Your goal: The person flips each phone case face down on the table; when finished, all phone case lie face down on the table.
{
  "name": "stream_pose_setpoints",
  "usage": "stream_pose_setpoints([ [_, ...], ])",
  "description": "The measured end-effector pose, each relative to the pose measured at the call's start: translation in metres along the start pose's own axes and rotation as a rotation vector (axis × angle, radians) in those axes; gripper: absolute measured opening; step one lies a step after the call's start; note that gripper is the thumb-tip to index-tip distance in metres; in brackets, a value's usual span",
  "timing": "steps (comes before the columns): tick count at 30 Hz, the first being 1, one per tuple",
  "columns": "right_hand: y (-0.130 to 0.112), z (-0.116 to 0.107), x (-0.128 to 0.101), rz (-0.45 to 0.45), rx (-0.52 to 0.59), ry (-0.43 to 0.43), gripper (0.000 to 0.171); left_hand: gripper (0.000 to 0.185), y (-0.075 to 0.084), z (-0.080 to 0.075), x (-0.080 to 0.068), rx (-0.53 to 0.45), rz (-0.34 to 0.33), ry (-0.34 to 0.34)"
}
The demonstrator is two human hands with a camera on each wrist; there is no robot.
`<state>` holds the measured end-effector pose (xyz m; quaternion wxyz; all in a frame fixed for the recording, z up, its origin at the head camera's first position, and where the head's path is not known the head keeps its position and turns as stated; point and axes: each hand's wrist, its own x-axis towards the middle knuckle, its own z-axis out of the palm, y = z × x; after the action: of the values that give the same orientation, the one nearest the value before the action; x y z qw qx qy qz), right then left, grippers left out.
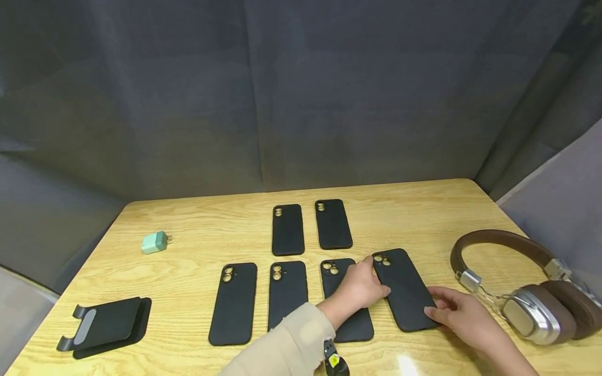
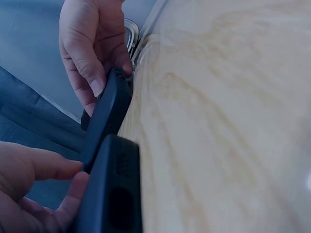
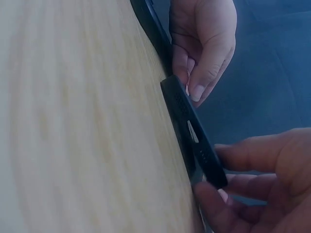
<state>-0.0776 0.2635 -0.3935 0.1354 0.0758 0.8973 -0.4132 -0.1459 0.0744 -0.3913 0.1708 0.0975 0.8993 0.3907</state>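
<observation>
A black phone case (image 1: pixel 405 292) with a camera cutout lies at a slant between both hands, at the right end of the front row. My right hand (image 1: pixel 463 313) pinches its lower right corner, thumb on the back face. At the left edge, near the cutout, my left hand (image 1: pixel 359 286) pinches it between thumb and forefinger. In the right wrist view the held case (image 3: pixel 194 131) is tilted, its near end raised off the table. A second black case (image 1: pixel 355 326) lies partly hidden under my left hand and wrist.
Two more cases (image 1: pixel 232 304) (image 1: pixel 288 290) lie left in the front row, and two cases (image 1: pixel 288 230) (image 1: pixel 333 224) behind. Brown headphones (image 1: pixel 500 237) lie at the right. On the left are a mint charger plug (image 1: pixel 154 243) and a black folding stand (image 1: pixel 113 326). A dark curtain (image 1: pixel 263 99) hangs behind the table.
</observation>
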Motion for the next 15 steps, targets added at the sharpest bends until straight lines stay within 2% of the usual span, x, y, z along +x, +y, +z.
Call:
stream_pose_setpoints([
  [3, -0.002, 0.0006, 0.0009, -0.002, -0.052, 0.01, 0.057, 0.07, 0.0007, -0.0004, 0.0011, 0.032, -0.013, 0.0],
  [8, -0.0018, 0.0017, 0.0016, -0.006, -0.054, 0.015, 0.057, 0.07, 0.0004, -0.0008, 0.0026, 0.034, -0.016, 0.005],
  [13, -0.0008, 0.0014, 0.002, -0.01, -0.068, 0.023, 0.057, 0.069, -0.002, -0.0033, -0.0005, -0.029, 0.02, 0.018],
  [15, -0.0023, -0.0002, 0.0003, -0.02, -0.094, 0.034, 0.057, 0.067, -0.0021, -0.0077, -0.0059, -0.08, 0.06, 0.025],
])
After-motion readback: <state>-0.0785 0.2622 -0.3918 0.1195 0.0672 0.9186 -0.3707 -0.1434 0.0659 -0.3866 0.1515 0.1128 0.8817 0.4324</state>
